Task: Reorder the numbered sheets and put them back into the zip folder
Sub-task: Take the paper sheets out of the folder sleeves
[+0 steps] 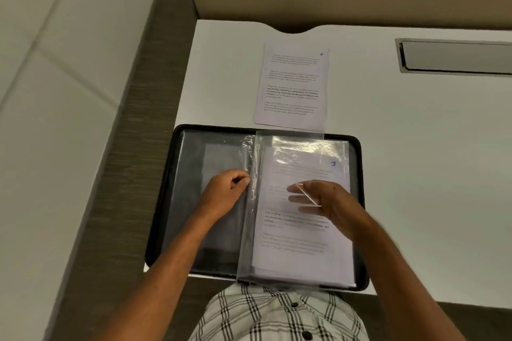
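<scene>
sheet 3 inside zip folder, under right hand

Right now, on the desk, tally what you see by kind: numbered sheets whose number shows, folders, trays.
Numbered sheets with a visible number: 2, sheet 4 on the bare desk, sheet 3 inside the folder
Clear zip folder: 1
Black tray: 1
Total: 4
</scene>
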Demonstrator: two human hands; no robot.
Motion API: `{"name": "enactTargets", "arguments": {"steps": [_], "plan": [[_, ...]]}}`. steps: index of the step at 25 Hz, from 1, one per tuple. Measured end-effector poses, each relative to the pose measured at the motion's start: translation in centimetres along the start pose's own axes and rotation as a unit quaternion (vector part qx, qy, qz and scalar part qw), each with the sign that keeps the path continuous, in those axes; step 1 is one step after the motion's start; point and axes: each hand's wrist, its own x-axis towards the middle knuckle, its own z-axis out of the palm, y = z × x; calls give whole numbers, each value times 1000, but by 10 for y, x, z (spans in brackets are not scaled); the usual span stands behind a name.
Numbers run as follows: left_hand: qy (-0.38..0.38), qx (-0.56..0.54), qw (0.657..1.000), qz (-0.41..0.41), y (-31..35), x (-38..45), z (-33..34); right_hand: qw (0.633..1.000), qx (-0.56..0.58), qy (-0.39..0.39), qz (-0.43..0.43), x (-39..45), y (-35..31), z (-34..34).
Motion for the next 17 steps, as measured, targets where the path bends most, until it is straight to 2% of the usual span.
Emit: {"name": "enactTargets", "arguments": {"steps": [2, 4, 7, 12, 13, 15, 17], "plan": [[-13, -115, 990, -84, 3, -9, -7, 998, 21, -40, -32, 7, -1, 20], [-24, -222, 962, -155, 4, -15, -16, 995, 15, -85, -43, 15, -1, 44], [-38, -306, 930, -200, -3, -26, -35, 990, 2, -136, -33, 28, 2, 84], [-6, -319, 918, -235, -24, -39, -63, 975, -138, -171, -41, 38, 20, 135], [5, -314, 918, -242, -28, -40, -67, 964, -199, -170, -50, 41, 26, 141], [34, -301, 920, -248, -31, -43, -74, 918, -349, -170, -82, 47, 36, 149], [65, -249, 934, -248, -30, -44, -74, 881, -428, -170, -104, 52, 45, 148]]}}
